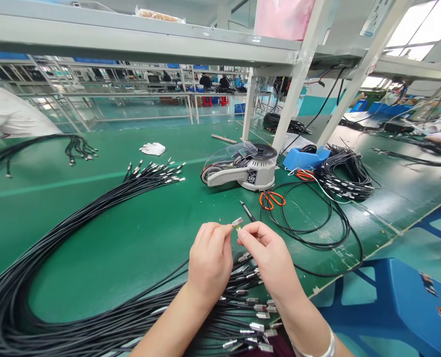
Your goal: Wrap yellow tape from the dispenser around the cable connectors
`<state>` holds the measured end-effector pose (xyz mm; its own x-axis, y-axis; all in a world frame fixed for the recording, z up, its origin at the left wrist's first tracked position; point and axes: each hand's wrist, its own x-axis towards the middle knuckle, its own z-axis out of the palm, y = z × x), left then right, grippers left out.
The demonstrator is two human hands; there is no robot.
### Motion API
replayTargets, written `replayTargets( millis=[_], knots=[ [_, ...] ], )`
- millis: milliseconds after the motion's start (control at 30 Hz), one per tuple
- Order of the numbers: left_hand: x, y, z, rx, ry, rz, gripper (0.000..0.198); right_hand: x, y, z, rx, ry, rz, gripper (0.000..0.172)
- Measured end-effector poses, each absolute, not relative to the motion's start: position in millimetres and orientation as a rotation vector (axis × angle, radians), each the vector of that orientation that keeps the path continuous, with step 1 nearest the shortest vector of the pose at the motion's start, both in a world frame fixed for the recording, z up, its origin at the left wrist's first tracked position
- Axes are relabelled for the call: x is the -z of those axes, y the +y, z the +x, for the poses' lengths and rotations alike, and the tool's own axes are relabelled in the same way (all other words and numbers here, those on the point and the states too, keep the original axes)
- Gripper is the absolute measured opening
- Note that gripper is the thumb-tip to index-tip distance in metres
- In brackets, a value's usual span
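Observation:
My left hand (211, 255) is closed in a pinch on a black cable just behind its silver metal connector (237, 222). Close beside it, my right hand (268, 250) pinches a small yellowish strip (238, 228) at the connector's underside; the fingers partly hide it. Beneath both hands runs a thick bundle of black cables (131, 317) with silver connectors, curving round to the left. Its far ends (155, 172) fan out on the green table (104, 267). Just beyond my right hand lies a black pen-like tool (247, 210).
A grey tape dispenser (242, 171) stands ahead, near orange-handled scissors (272, 200), a blue holder (305, 158) and a coiled cable bundle (345, 173). A white glove (153, 148) lies farther back. White shelf posts (298, 74) rise behind. Blue stools (409, 302) stand at right. A co-worker's sleeve (14, 111) shows at left.

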<state>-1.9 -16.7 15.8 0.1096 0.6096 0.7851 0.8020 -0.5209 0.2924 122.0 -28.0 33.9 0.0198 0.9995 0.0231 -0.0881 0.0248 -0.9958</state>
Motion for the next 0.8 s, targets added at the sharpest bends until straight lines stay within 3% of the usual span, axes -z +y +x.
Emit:
replayTargets(
  millis=[800],
  knots=[
    [-21.2, -22.4, -2.2, 1.441, -1.314, -2.196, 0.024, -36.4, -24.4, 117.2, -1.309, -0.998, -1.051, 0.018]
  ],
)
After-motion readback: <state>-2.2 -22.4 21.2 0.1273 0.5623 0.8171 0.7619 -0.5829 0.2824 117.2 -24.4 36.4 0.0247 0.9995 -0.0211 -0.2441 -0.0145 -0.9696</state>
